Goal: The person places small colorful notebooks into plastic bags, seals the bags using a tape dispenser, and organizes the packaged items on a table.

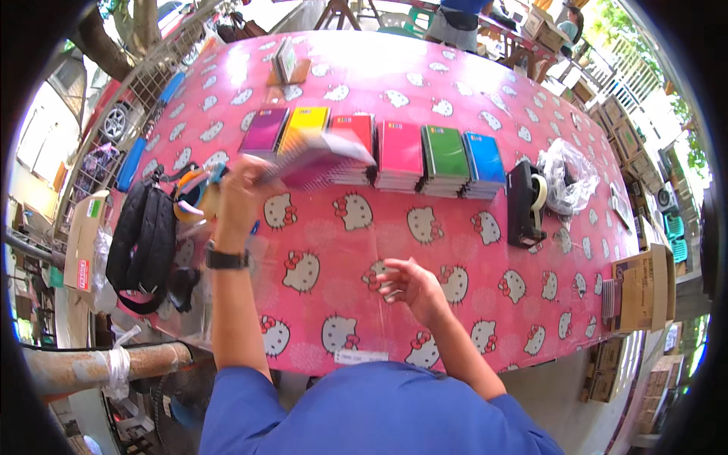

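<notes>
My left hand, with a dark watch on the wrist, grips a spiral notebook by one end. Motion smears the notebook; its cover looks purple. It is held over the front of a row of notebook stacks, partly covering the yellow stack and the red stack. The purple stack ends the row on the left. Pink notebooks, green ones and blue ones continue it rightward. Over the near tablecloth, my right hand is empty, its fingers loosely bent and apart.
A black tape dispenser and a clear plastic bag stand right of the stacks. Left lies a black backpack. A small stand is at the back of the pink table; a cardboard box is at the right edge.
</notes>
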The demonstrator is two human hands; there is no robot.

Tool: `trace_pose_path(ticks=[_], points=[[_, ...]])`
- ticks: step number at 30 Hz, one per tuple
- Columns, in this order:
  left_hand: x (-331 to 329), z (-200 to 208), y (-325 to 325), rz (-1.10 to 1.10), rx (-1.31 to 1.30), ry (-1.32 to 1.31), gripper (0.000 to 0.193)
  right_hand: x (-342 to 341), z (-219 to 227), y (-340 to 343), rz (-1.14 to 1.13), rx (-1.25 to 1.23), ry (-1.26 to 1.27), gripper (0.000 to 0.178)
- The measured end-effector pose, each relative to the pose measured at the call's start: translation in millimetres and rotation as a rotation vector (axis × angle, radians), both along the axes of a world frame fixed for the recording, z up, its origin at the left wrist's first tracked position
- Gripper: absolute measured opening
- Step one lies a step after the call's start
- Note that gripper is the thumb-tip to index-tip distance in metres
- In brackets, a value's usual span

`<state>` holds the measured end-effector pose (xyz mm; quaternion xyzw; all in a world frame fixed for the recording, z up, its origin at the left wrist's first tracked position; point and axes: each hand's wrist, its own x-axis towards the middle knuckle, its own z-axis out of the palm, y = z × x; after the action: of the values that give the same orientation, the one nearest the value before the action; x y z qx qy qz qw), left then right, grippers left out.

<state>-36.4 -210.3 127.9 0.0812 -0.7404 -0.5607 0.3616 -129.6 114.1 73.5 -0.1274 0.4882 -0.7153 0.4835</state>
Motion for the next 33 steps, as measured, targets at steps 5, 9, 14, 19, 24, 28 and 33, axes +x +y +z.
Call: trace_pose_path(ticks=[5, 9, 14, 19, 24, 28, 33], points=[[12.8, -34.8, 105.2, -0.43, -0.073, -0.085, 0.028, -10.2, -10.0, -7.0, 0.287, -0.122, -0.444, 0.055], [7.9, -75.3, 154.0, -0.294, 1.196, 0.058, 0.038, -13.4, -3.5, -5.2, 0.017, 0.037, 0.099, 0.047], [11.2, -127.0, 199.9, -0.213, 0.968, -0.283, 0.035, -41.4, -0.7, -15.2, 0.106, 0.819, 1.412, 0.052], [8.8, -149.9, 207.0, -0.051, 0.674, -0.396, 0.031, -73.3, 43.6, -135.6, 0.039, 0.235, 1.878, 0.031], [6.8, -147.7, 207.8, -0.006, 0.577, -0.422, 0.03, -72.4, 42.8, -268.2, 0.259, 0.266, 2.074, 0.039], [9.8, -144.9, 206.3, 0.018, 0.652, -0.448, 0.029, -68.6, 34.3, -309.4, 0.447, 0.422, 2.14, 0.039], [6.6, -164.1, 210.8, -0.014, 0.711, -0.391, 0.029, -81.7, 15.8, -323.4, 0.306, 0.323, 2.174, 0.035]])
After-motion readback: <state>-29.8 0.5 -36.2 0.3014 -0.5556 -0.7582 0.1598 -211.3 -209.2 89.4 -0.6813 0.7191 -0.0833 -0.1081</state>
